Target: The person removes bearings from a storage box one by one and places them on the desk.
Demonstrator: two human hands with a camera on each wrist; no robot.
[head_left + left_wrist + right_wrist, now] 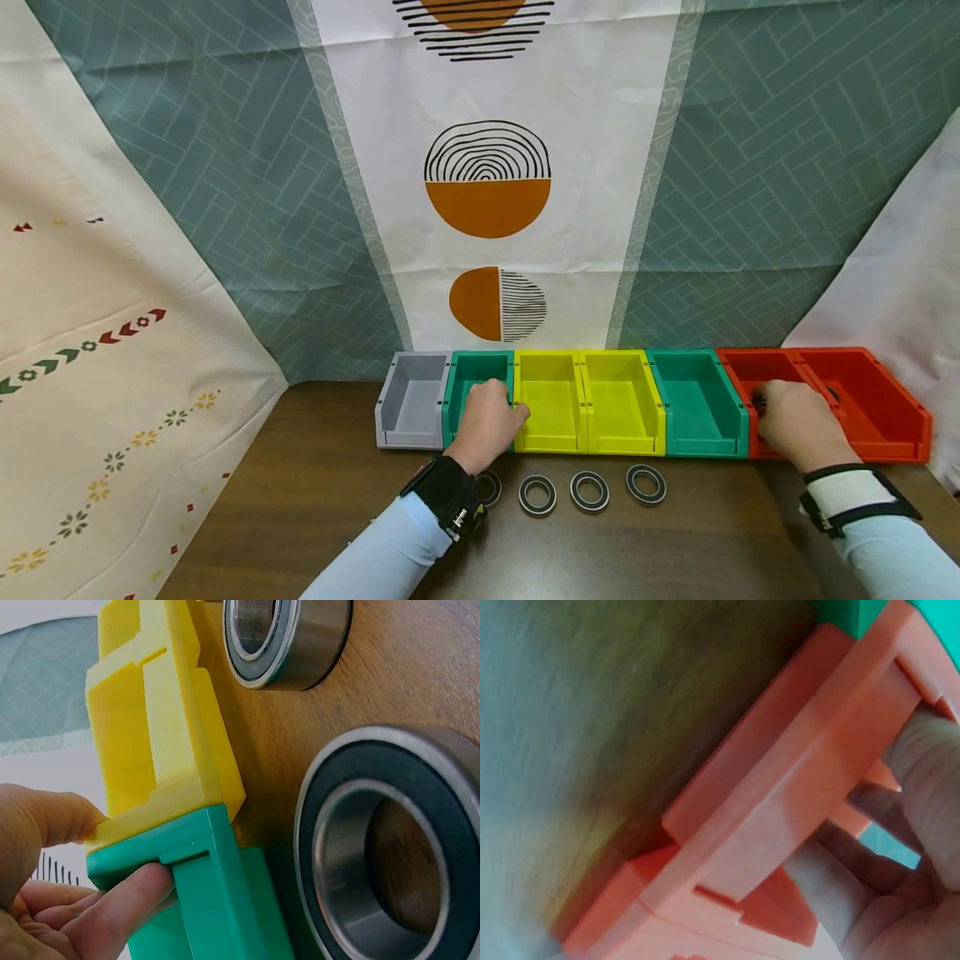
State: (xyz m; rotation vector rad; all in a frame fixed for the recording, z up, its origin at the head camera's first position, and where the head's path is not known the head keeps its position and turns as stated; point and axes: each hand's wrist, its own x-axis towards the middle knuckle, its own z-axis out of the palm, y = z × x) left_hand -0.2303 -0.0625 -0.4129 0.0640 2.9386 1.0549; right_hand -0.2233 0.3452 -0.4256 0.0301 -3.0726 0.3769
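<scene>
My left hand (489,425) straddles the wall between the left teal bin (480,358) and the yellow bin (550,417). The left wrist view shows its thumb against the yellow rim and its fingers inside the teal bin, pinching that wall. My right hand (802,421) reaches into the left red bin (757,364). A small dark thing shows beside its fingers; whether they hold it is hidden. In the right wrist view the fingers (817,877) dip behind the bin's front edge. Several ball bearings (523,496) lie in a row before the bins.
A grey bin (412,437) ends the row at left. Further along are a second yellow bin (622,417), another teal bin (697,408) and the right red bin (885,408). Patterned cloth (300,208) hangs behind the brown table (300,500).
</scene>
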